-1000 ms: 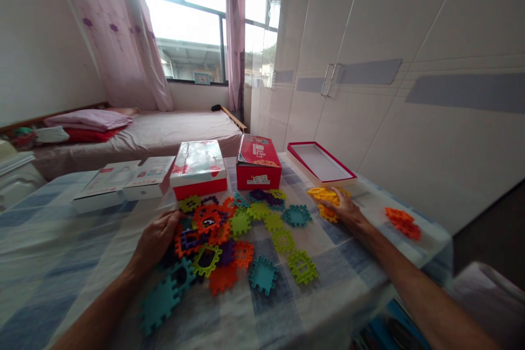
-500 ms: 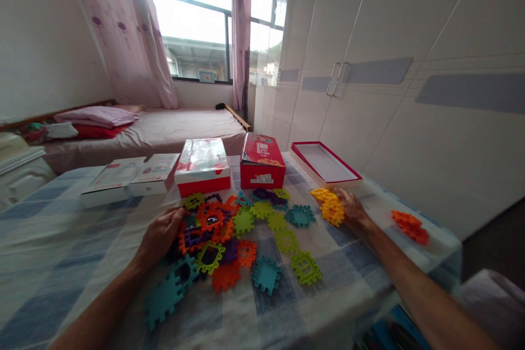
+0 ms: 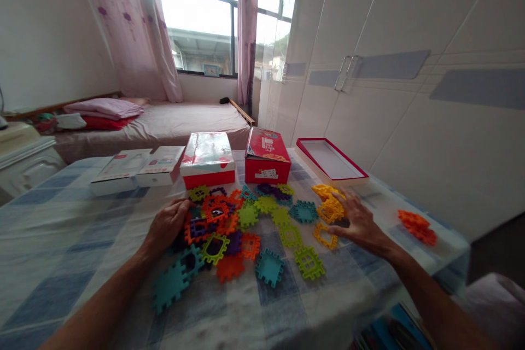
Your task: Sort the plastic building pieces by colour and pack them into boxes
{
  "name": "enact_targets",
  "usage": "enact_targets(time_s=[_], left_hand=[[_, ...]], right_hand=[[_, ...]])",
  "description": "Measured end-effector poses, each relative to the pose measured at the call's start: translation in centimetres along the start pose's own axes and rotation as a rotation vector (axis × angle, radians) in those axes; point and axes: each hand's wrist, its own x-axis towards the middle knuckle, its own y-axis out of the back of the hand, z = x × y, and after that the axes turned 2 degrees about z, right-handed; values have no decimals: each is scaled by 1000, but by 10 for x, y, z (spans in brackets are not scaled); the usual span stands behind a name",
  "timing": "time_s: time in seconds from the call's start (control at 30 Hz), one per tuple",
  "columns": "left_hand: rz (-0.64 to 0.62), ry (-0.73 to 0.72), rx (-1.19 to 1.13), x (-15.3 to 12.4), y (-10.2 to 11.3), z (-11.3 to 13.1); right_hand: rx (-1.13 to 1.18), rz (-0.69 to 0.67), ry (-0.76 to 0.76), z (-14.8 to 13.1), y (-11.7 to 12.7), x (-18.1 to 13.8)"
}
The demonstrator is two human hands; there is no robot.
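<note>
Interlocking plastic building tiles lie in a mixed pile on the checked tablecloth. At the pile's left edge rests my left hand (image 3: pixel 169 224), fingers curled together beside orange and purple tiles (image 3: pixel 199 228); whatever they grip is hidden. My right hand (image 3: pixel 361 223) is spread with thumb and fingers apart. Its fingers touch a cluster of yellow tiles (image 3: pixel 330 210), and the thumb tip meets a yellow window-frame tile (image 3: pixel 325 244) lying nearer to me. Between the hands are lime-green tiles (image 3: pixel 309 262), teal tiles (image 3: pixel 269 268) and an orange solid tile (image 3: pixel 230 268).
Behind the tiles stand two white boxes (image 3: pixel 161 166), a white-and-red box (image 3: pixel 208 159), a red box (image 3: pixel 267 156) and a shallow red-rimmed tray (image 3: pixel 333 159). An orange stack (image 3: pixel 417 227) sits toward the table's right edge. Beyond are a bed (image 3: pixel 184 117) and a wardrobe (image 3: pixel 369 27).
A yellow frame tile now lies apart from the yellow cluster, nearer to me. My right hand has opened its fingers; my left stays at the pile. The view has shifted slightly.
</note>
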Motion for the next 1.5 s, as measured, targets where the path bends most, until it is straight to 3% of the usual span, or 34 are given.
enact_targets(time_s=[0.13, 0.3, 0.43, 0.63, 0.97, 1.2, 1.37, 1.5], left_hand=[[15, -3, -12, 0, -1, 2], [7, -3, -24, -2, 1, 7], [5, -6, -27, -2, 1, 8], [1, -12, -15, -1, -1, 4], [4, -9, -13, -2, -1, 7], [2, -2, -30, -3, 0, 11], [10, -24, -39, -4, 1, 13], [22, -44, -67, -3, -1, 10]], right_hand=[[-120, -35, 129, -16, -2, -16], [-209, 116, 87, -9, -12, -8], [-98, 191, 152, -23, -9, 1], [213, 0, 256, -74, -14, 12], [117, -117, 51, -103, -52, 24], [391, -234, 233, -144, -30, 24], [488, -75, 295, -166, -21, 37], [509, -120, 439, -207, -27, 44]])
